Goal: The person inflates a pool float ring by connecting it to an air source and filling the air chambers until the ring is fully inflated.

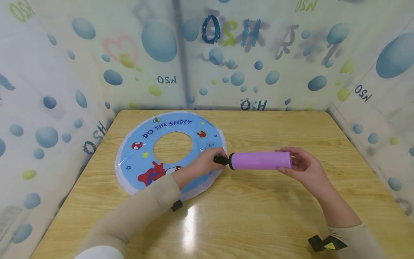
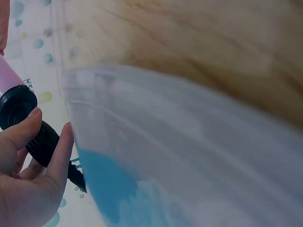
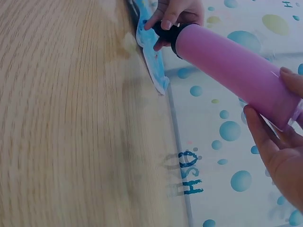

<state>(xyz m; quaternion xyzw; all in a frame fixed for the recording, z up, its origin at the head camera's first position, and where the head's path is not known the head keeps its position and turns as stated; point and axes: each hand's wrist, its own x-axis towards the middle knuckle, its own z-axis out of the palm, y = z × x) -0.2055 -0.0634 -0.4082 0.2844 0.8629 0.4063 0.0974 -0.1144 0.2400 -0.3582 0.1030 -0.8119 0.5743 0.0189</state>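
Note:
A purple hand air pump [image 1: 258, 160] with a black end is held level above the table, its length running left to right. My left hand [image 1: 207, 162] grips the pump's black handle [image 2: 45, 142], thumb and fingers wrapped about it in the left wrist view. At the far end of the purple barrel, my right hand [image 1: 307, 169] pinches the pump between thumb and fingers; its palm stays off the barrel. Under my left forearm lies a flat blue swim ring [image 1: 130, 162] with a clear edge, red cartoon figures and "DO THE SPIDEY" lettering. My left hand overlaps its right side.
The ring lies on a light wooden table [image 1: 275, 216], left of the middle. Patterned curtains [image 1: 236, 57] with blue bubbles and mirrored letters stand behind and at both sides. Black straps [image 1: 326, 242] show at my sleeves.

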